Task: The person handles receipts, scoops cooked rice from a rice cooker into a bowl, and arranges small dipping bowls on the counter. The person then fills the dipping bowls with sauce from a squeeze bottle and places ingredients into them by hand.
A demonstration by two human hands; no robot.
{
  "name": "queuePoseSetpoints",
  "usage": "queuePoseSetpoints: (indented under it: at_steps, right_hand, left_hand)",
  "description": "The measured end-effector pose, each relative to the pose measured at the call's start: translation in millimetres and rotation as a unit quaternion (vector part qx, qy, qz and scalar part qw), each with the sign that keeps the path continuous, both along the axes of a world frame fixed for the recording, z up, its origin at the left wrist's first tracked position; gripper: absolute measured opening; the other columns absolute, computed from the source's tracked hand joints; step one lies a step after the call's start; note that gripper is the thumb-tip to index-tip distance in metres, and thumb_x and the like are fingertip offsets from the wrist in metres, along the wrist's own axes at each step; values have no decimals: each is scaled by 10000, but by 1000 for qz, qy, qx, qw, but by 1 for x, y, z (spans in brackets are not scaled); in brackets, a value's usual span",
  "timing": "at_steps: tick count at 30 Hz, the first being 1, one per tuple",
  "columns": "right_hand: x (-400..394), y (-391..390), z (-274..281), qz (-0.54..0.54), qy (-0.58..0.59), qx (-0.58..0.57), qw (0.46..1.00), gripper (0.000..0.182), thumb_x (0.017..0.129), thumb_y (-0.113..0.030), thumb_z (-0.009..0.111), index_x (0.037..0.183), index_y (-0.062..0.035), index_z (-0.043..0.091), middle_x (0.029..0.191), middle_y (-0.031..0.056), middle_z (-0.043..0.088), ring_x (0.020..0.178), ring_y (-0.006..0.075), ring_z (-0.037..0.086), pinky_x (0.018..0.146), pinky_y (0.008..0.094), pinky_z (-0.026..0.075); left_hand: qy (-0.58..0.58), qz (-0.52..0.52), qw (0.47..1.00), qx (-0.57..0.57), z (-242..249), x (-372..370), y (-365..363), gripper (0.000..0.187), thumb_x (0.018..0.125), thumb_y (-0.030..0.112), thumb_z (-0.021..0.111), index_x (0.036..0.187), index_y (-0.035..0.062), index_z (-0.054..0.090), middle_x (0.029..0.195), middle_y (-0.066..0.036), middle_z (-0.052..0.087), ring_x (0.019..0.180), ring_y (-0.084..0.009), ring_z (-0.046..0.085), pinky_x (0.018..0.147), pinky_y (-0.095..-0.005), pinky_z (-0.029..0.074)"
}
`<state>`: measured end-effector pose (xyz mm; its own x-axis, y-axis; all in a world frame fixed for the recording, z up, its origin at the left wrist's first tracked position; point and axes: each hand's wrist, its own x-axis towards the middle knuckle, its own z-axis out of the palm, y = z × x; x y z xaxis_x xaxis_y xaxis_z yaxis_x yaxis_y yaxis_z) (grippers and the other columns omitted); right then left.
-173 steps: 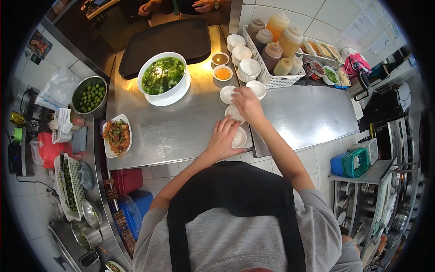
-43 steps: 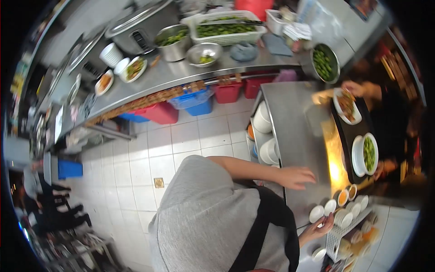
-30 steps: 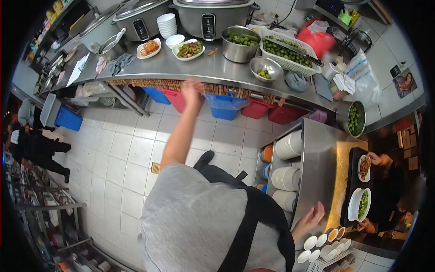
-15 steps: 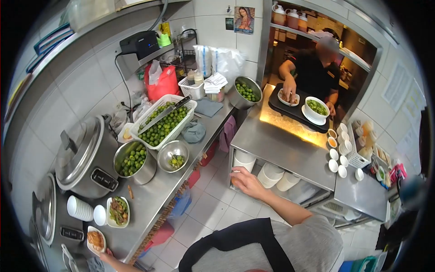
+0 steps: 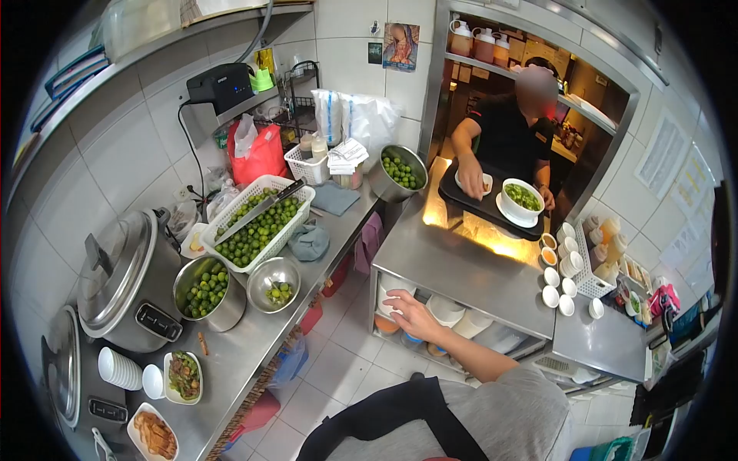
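My right hand (image 5: pixel 413 315) is held out over the floor in front of the far counter, its fingers loosely bent and apart, with nothing visible in them. Behind it, on the shelf below the counter, are stacked white bowls (image 5: pixel 446 309). My left hand is out of view. At the lower left, a white dish of golden-brown sliced food (image 5: pixel 156 436) rests on the steel counter. Beside it stand a dish of greens and meat (image 5: pixel 184 378) and a stack of white cups (image 5: pixel 119 369).
Limes fill a white basket (image 5: pixel 265 230) with a knife (image 5: pixel 257 213) across it, plus steel pots (image 5: pixel 209 296). A steel bowl (image 5: pixel 274 284) holds cut limes. Beyond the pass-through, a person (image 5: pixel 507 127) touches a dish on a black tray (image 5: pixel 469 201) that also carries a soup bowl (image 5: pixel 523 198).
My left hand has left the dish of golden-brown food and gone out of view. The camera view has shifted slightly. The other person's hand still works at the tray.
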<state>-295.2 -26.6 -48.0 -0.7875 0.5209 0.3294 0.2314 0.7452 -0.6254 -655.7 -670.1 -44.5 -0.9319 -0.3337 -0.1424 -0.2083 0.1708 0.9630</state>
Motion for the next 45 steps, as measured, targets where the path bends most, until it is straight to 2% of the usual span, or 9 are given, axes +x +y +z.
queuePoseSetpoints:
  at_steps: [5, 6, 11, 14, 23, 31, 39, 41, 45]
  right_hand:
    - [27, 42, -3, -8, -15, 0, 1000, 290, 822, -97, 548, 1111, -76, 528, 1227, 119, 449, 942, 314, 562, 807, 398, 466]
    - [35, 50, -2, -23, -20, 0, 1000, 297, 814, -85, 553, 1109, -63, 530, 1218, 134, 456, 974, 313, 552, 826, 389, 463]
    - [85, 102, -17, -69, -48, 58, 995, 311, 802, -89, 573, 1106, -38, 535, 1204, 158, 471, 1080, 336, 494, 892, 390, 434]
    - [116, 123, -19, -107, -54, 68, 990, 305, 792, -103, 583, 1087, -28, 558, 1216, 160, 468, 1093, 338, 484, 925, 399, 413]
    - [192, 123, -24, -187, -32, -11, 982, 289, 796, -94, 576, 1079, -35, 551, 1181, 157, 488, 1039, 344, 518, 871, 395, 451]
    - [233, 112, -34, -279, 20, -82, 956, 260, 793, -57, 575, 1052, -31, 560, 1133, 136, 516, 854, 297, 589, 746, 365, 492]
    - [229, 106, -39, -276, 56, -87, 956, 246, 792, -37, 574, 1038, -24, 575, 1053, 138, 561, 727, 257, 604, 677, 339, 492]
    - [220, 100, -37, -263, 27, -96, 960, 209, 795, -33, 570, 1002, -20, 594, 937, 138, 596, 718, 259, 602, 675, 332, 488]
    - [190, 92, -46, -192, 44, -86, 977, 178, 816, -32, 560, 985, -6, 608, 841, 128, 619, 731, 235, 609, 675, 313, 483]
  left_hand:
    - [38, -198, 979, -24, -12, 8, 63, 488, 870, 290, 409, 1289, 41, 402, 953, -156, 629, 631, -188, 643, 502, -266, 529]
    - [95, -175, 980, 26, 3, 38, 127, 475, 842, 233, 382, 1266, 20, 411, 776, -97, 623, 397, -118, 537, 301, -184, 396]
    - [15, -363, 929, 71, 13, 117, 311, 529, 844, 209, 461, 1313, -19, 368, 1111, -132, 544, 889, -176, 586, 608, -281, 522]
    - [7, -457, 880, 131, 22, 165, 426, 470, 800, 143, 399, 1232, -38, 441, 910, -115, 613, 633, -173, 620, 465, -256, 518]
    - [-12, -693, 708, 133, -14, 263, 642, 442, 781, 98, 365, 1194, -20, 467, 899, -107, 603, 681, -179, 620, 520, -276, 537]
    - [-82, -765, 633, 85, -70, 333, 752, 422, 808, 31, 320, 1214, -27, 417, 883, -197, 595, 607, -238, 645, 509, -295, 568]
    - [-189, -749, 601, 204, -54, 349, 775, 717, 925, 433, 453, 1435, 125, 54, 1072, -189, 588, 955, -227, 605, 816, -326, 490]
    - [-196, -741, 608, 209, -58, 338, 754, 650, 923, 412, 470, 1425, 132, 167, 1136, -155, 574, 1022, -208, 569, 858, -340, 465]
    - [-212, -869, 432, 116, -61, 297, 674, 529, 904, 395, 515, 1327, 102, 393, 1129, -100, 584, 998, -167, 573, 842, -331, 470]
